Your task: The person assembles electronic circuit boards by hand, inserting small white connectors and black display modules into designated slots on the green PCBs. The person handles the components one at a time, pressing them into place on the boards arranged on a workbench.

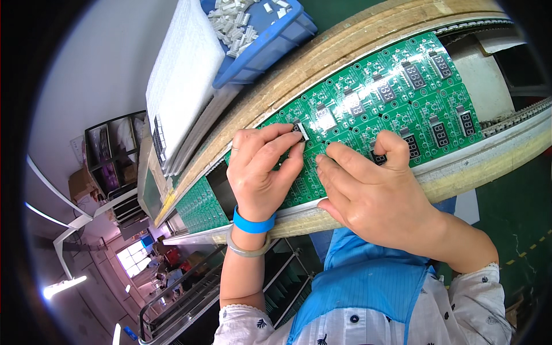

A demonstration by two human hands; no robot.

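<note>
My left hand [261, 167] is closed over the left part of a green circuit board panel [345, 135]. Thumb and fingers pinch a small digit display [299, 131] with a white edge, right at the board's surface; whether it is seated I cannot tell. My right hand [374, 190] lies over the near side of the panel, fingertips touching it and the thumb apart near the rail. Nothing shows between its fingers. Several digit displays [413, 76] stand on the panel in two rows, one [378, 156] partly covered by my right hand.
The panel lies in a conveyor track with a wooden far rail [345, 49] and a pale near rail [489, 167]. Beyond it stands a blue bin [264, 54] of white connectors, beside stacked white foam sheets [187, 75]. Another green panel [201, 207] sits further left.
</note>
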